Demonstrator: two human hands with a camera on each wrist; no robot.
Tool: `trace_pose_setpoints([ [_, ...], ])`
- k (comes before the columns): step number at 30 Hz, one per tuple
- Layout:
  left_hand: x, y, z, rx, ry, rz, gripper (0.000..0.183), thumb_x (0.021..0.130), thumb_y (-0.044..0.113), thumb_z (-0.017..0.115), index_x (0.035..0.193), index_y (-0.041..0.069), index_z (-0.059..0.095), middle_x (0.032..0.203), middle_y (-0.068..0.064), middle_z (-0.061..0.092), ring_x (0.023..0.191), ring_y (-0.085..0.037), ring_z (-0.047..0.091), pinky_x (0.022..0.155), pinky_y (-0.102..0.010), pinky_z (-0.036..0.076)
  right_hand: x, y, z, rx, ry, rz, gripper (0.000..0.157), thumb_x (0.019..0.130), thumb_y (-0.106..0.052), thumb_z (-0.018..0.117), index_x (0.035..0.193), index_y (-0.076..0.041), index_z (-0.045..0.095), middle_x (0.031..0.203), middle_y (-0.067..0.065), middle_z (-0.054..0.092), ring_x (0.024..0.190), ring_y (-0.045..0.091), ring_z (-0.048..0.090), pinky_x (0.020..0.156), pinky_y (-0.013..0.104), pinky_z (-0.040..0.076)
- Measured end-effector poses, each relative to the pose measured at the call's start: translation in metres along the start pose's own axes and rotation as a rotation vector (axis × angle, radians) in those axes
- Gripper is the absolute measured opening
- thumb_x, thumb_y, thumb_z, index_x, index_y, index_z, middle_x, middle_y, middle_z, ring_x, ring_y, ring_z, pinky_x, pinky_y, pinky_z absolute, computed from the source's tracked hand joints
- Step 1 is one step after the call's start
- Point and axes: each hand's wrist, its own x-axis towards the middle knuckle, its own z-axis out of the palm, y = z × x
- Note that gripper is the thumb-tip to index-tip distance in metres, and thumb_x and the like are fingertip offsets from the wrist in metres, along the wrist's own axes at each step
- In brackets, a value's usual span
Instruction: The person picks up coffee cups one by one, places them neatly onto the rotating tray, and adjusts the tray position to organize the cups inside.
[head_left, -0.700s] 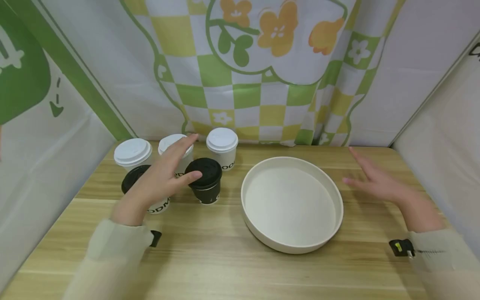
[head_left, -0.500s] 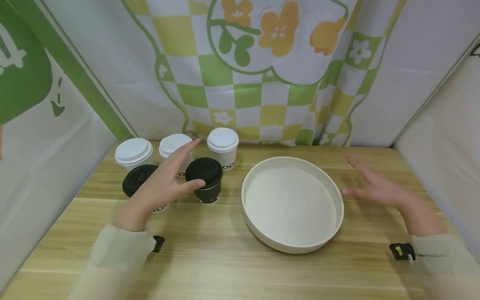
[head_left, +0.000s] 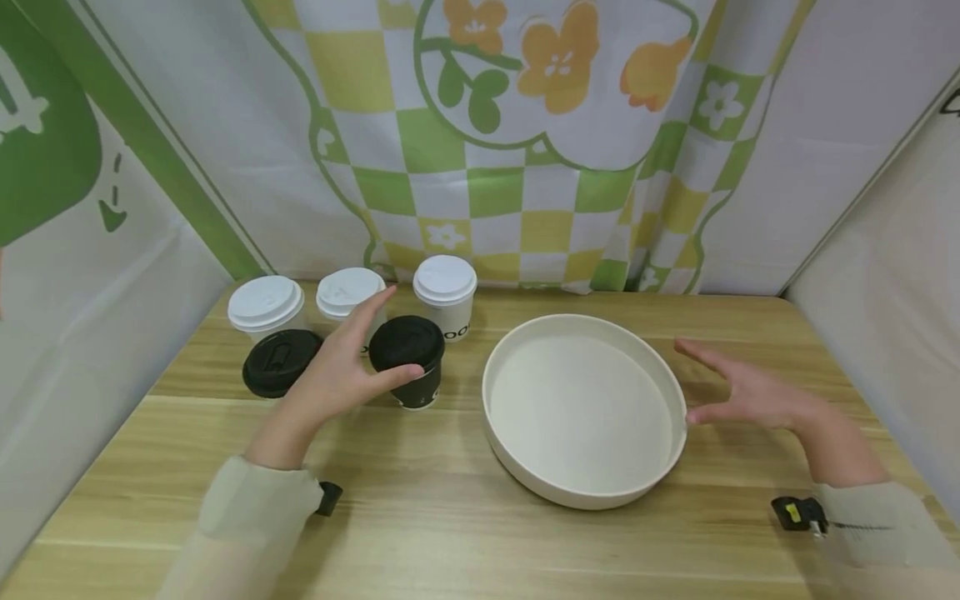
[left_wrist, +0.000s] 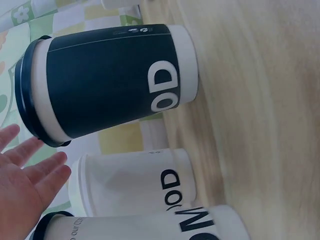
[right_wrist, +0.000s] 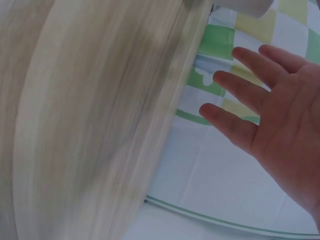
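Observation:
My left hand (head_left: 337, 371), thumb and fingers spread, hovers beside a black paper cup (head_left: 412, 346) with a black lid. In the head view its thumb overlaps that cup; the left wrist view has the fingertips near the lid of the black cup (left_wrist: 110, 75), and I cannot tell whether they touch. A black-lidded white cup (left_wrist: 135, 230) stands close to this hand, its body hidden in the head view. My right hand (head_left: 757, 396) holds nothing, fingers extended, at the right side of a round cream tray (head_left: 585, 408); its thumb tip is at the rim, contact unclear.
Three white-lidded cups stand along the back left: one at the corner (head_left: 266, 302), one in the middle (head_left: 348, 292), one nearer the tray (head_left: 446, 287). A checkered curtain (head_left: 495, 192) hangs behind the wooden table (head_left: 420, 533), with white fabric walls at both sides.
My left hand has shifted slightly right and nearer to me, its thumb further across the black cup. My right hand has come toward me along the tray's side. Cups and tray stay put.

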Motion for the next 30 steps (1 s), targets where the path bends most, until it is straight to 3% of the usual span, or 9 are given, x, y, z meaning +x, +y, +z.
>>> trace_pose_setpoints([
  [13, 0.000, -0.007, 0.012, -0.065, -0.022, -0.099, 0.111, 0.079, 0.044, 0.083, 0.160, 0.014, 0.013, 0.164, -0.018, 0.021, 0.150, -0.041, 0.023, 0.118, -0.062, 0.024, 0.007, -0.004, 0.011, 0.015, -0.018, -0.021, 0.104, 0.076, -0.026, 0.084, 0.157, -0.001, 0.022, 0.161, 0.027, 0.024, 0.145, 0.052, 0.022, 0.112, 0.068, 0.025],
  [16, 0.000, -0.008, 0.015, -0.074, -0.044, -0.100, 0.114, 0.077, 0.041, 0.084, 0.160, 0.011, 0.011, 0.164, -0.017, 0.020, 0.150, -0.041, 0.022, 0.119, -0.062, 0.023, 0.007, -0.003, 0.012, 0.020, -0.021, -0.048, 0.107, 0.075, -0.025, 0.085, 0.157, -0.002, 0.021, 0.160, 0.025, 0.026, 0.145, 0.048, 0.024, 0.119, 0.039, 0.027],
  [18, 0.000, -0.010, 0.016, -0.070, -0.053, -0.091, 0.115, 0.077, 0.040, 0.085, 0.159, 0.009, 0.011, 0.164, -0.017, 0.021, 0.150, -0.041, 0.021, 0.119, -0.062, 0.023, 0.007, -0.003, 0.014, 0.047, -0.032, -0.076, 0.108, 0.075, -0.023, 0.085, 0.158, -0.002, 0.019, 0.160, 0.026, 0.027, 0.145, 0.044, 0.025, 0.114, 0.018, 0.026],
  [20, 0.000, -0.011, 0.018, -0.069, -0.058, -0.084, 0.116, 0.076, 0.038, 0.086, 0.159, 0.009, 0.011, 0.164, -0.018, 0.021, 0.150, -0.041, 0.022, 0.118, -0.062, 0.023, 0.008, -0.002, 0.016, 0.100, -0.053, -0.103, 0.109, 0.075, -0.020, 0.085, 0.158, -0.001, 0.015, 0.159, 0.028, 0.027, 0.144, 0.045, 0.026, 0.106, 0.006, 0.023],
  [24, 0.000, -0.012, 0.019, -0.063, -0.059, -0.086, 0.114, 0.077, 0.034, 0.086, 0.159, 0.011, 0.011, 0.162, -0.021, 0.025, 0.148, -0.043, 0.026, 0.117, -0.063, 0.025, 0.009, 0.000, 0.017, 0.211, -0.103, -0.118, 0.111, 0.077, -0.013, 0.083, 0.159, -0.001, 0.008, 0.159, 0.032, 0.023, 0.141, 0.051, 0.027, 0.104, 0.009, 0.031],
  [30, -0.002, -0.014, 0.019, -0.081, -0.041, -0.096, 0.107, 0.079, 0.026, 0.085, 0.157, 0.007, 0.014, 0.156, -0.026, 0.034, 0.144, -0.046, 0.032, 0.115, -0.063, 0.027, 0.007, 0.004, 0.019, 0.287, -0.152, -0.093, 0.115, 0.078, -0.008, 0.082, 0.158, 0.001, 0.000, 0.159, 0.036, 0.015, 0.136, 0.059, 0.033, 0.100, 0.014, 0.039],
])
